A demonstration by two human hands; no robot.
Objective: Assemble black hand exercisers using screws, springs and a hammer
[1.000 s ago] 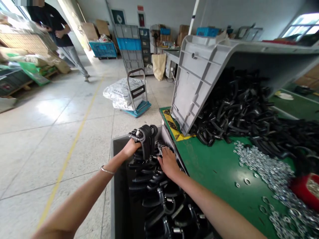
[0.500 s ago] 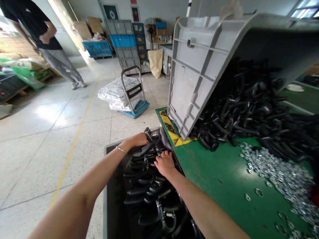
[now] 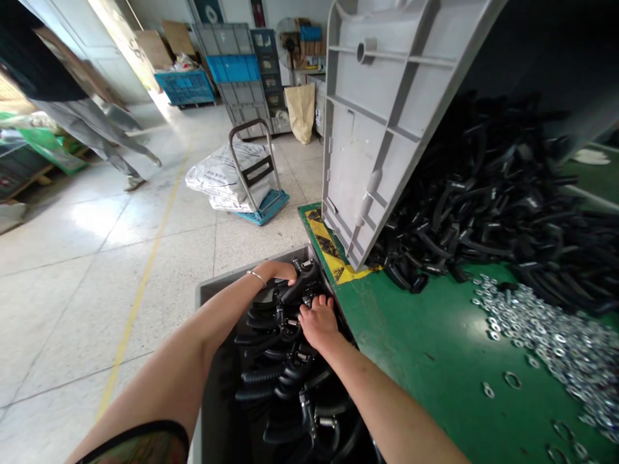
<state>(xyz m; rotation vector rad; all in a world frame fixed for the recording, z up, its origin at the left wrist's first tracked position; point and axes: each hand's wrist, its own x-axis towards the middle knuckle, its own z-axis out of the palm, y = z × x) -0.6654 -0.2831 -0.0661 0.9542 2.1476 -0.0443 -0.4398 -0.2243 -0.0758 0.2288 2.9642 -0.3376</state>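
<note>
The left hand [image 3: 278,270], with a thin bracelet [image 3: 256,277] on the wrist, is positioned at the far end of the grey bin [image 3: 213,290], which stands on the floor against the near edge of the green counter [image 3: 416,361]. Its fingers [image 3: 289,276] are curled over the top of the spring grips [image 3: 285,380] at that end and have hold of the topmost pieces. The right hand [image 3: 316,319] lies palm down just beside it, nearer the counter. Its fingers [image 3: 319,301] are bent, with the tips pressing on the black handles below; whether they enclose a piece cannot be determined from this view. The spring grips are black ribbed handles joined by metal coils. They are packed in close layers that cover the visible length of the bin, from the far wall to the lower picture edge. Judged from this, the bin is largely loaded and the hands are seating pieces at its far end. On the counter, a tipped grey crate [image 3: 367,129] leans over a large heap of loose black handles [image 3: 507,212], and a spread of small metal rings [image 3: 556,341] lies in front of the heap. Judged by the size of the heap, a substantial stock of loose parts is left outside the bin. Well apart on the floor stand a hand trolley [image 3: 256,174] bearing white sacks [image 3: 217,180], and a second person [image 3: 72,109] at the left.
</note>
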